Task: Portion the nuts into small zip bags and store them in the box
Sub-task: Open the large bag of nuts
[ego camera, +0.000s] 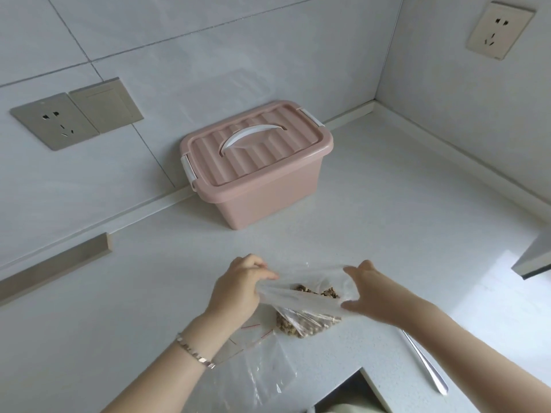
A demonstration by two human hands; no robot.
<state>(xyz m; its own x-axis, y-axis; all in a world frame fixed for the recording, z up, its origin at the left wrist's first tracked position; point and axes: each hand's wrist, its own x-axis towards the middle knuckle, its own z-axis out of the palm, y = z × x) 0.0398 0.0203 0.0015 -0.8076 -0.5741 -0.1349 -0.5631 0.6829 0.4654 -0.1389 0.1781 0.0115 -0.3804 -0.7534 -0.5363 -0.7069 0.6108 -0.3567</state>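
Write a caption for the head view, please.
Left hand and right hand spread the bag of nuts before the closed pink box.

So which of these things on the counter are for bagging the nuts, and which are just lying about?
For the job: clear bag of nuts, gripped by the left hand and right hand; small zip bags; pink lidded box, closed; metal spoon, probably for scooping.

Just there: wall socket; switch plate beside it; second wall socket.

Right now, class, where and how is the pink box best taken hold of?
Grip the white handle atop the pink box, from above: centred on the lid, with a recess under its arch to hook into; the side latches look closed.
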